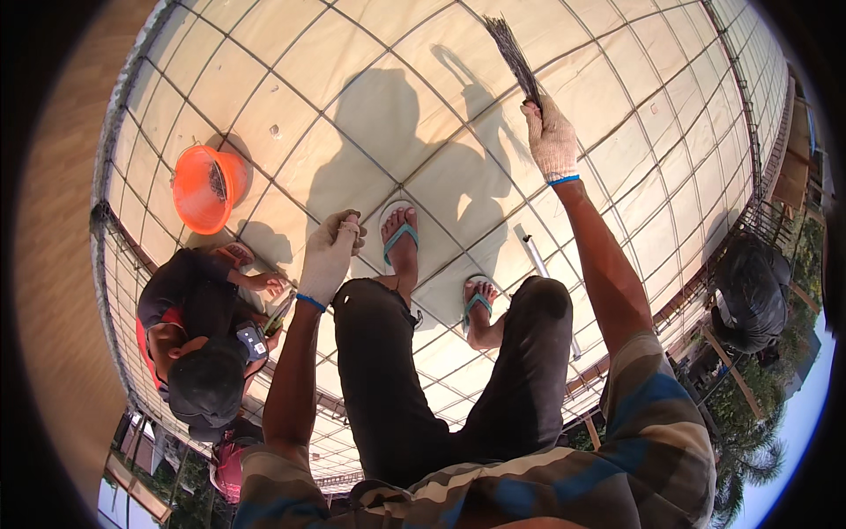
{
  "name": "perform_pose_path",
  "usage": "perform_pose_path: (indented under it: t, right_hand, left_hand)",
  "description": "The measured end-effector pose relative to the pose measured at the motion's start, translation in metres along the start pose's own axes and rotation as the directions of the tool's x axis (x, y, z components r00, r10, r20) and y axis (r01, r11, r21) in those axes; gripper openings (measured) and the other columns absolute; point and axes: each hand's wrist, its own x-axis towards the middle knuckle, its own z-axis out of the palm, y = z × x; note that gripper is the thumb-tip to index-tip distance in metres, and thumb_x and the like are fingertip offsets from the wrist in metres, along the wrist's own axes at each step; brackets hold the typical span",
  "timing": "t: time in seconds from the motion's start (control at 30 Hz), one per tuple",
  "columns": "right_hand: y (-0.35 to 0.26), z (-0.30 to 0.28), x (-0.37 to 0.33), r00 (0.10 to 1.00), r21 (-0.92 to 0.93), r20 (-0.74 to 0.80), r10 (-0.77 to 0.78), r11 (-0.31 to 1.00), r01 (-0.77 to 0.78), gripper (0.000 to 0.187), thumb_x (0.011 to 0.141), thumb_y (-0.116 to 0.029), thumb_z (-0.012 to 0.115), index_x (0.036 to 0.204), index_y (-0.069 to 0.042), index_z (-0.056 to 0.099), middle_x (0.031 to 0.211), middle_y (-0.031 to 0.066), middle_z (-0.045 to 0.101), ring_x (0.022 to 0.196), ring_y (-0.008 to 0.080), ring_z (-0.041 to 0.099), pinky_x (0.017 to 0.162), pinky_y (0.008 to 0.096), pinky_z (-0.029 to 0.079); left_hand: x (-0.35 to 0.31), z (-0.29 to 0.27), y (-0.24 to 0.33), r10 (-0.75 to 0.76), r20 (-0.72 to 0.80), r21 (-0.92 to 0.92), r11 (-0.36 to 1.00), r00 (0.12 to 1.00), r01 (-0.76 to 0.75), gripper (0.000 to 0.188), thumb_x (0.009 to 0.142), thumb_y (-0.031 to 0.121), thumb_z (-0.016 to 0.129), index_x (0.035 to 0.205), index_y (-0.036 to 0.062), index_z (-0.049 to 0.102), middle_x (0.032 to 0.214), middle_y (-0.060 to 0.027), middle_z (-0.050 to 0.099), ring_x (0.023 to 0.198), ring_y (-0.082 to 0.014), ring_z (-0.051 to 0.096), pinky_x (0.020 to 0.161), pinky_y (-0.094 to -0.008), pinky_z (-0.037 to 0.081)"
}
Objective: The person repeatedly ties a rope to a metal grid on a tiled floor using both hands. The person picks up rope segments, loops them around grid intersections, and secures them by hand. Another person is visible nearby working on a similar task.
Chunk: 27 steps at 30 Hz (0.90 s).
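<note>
My right hand (pixel 552 139), in a pale knit glove with a blue cuff, is raised ahead and to the right. Its fingers are wrapped round one end of a bundle of thin dark wires (pixel 509 51), which fans out at the far end. My left hand (pixel 330 254), gloved the same way, is closed in front of my left knee. Bare fingertips stick out of that glove; what they hold, if anything, is too small to tell. Both hands are above a grid of steel rebar (pixel 401 183) laid over pale sheeting.
An orange bucket (pixel 201 198) with dark contents stands tipped toward me at the left. Close by on the left, a person in a dark cap (pixel 207 379) crouches over the grid. Another dark-clothed person (pixel 752 291) is at the far right. A pale tube (pixel 534 253) lies beside my right foot.
</note>
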Motion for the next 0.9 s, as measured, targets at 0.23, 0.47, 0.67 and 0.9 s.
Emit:
perform_pose_path:
  t: [0.23, 0.47, 0.67, 0.9]
  right_hand:
    - [-0.217, -0.166, -0.100, 0.795, -0.006, 0.535, -0.284, 0.940, 0.340, 0.028, 0.093, -0.021, 0.077, 0.120, -0.012, 0.071, 0.098, 0.0094, 0.073, 0.096, 0.0331, 0.070, 0.083, 0.0462, 0.056]
    - [-0.339, -0.294, -0.148, 0.754, -0.007, 0.644, -0.126, 0.985, 0.170, 0.027, 0.096, -0.022, 0.073, 0.121, -0.011, 0.070, 0.095, 0.0126, 0.074, 0.098, 0.0357, 0.072, 0.081, 0.0495, 0.056]
    - [-0.404, -0.339, -0.146, 0.838, 0.287, 0.533, 0.116, 0.907, -0.308, 0.028, 0.101, -0.018, 0.069, 0.125, -0.006, 0.072, 0.096, 0.0121, 0.074, 0.097, 0.0273, 0.072, 0.092, 0.0375, 0.056]
    - [-0.430, -0.388, -0.126, 0.865, 0.407, 0.340, 0.369, 0.772, -0.489, 0.016, 0.101, -0.011, 0.071, 0.112, 0.001, 0.072, 0.097, 0.0107, 0.071, 0.092, 0.0185, 0.069, 0.082, 0.0296, 0.054]
  left_hand:
    - [-0.156, 0.075, 0.198, -0.040, 0.429, -0.754, 0.535, 0.902, 0.382, 0.057, 0.118, 0.057, 0.037, 0.132, 0.0074, 0.062, 0.123, -0.0121, 0.072, 0.115, -0.0262, 0.072, 0.100, -0.0467, 0.060]
    - [-0.264, 0.061, 0.291, 0.020, 0.490, -0.706, 0.595, 0.871, 0.384, 0.032, 0.119, 0.039, 0.042, 0.120, 0.0118, 0.058, 0.110, -0.0091, 0.070, 0.105, -0.0244, 0.072, 0.094, -0.0495, 0.063]
    - [-0.318, 0.080, 0.345, -0.075, 0.411, -0.592, 0.736, 0.909, 0.328, 0.018, 0.113, 0.015, 0.047, 0.114, 0.0016, 0.060, 0.098, -0.0083, 0.064, 0.089, -0.0205, 0.067, 0.090, -0.0418, 0.062]
    - [-0.324, 0.138, 0.346, 0.034, 0.303, -0.076, 0.997, 0.952, -0.012, 0.048, 0.116, 0.016, 0.046, 0.160, -0.0043, 0.045, 0.098, -0.0043, 0.060, 0.090, -0.0130, 0.062, 0.092, -0.0339, 0.059]
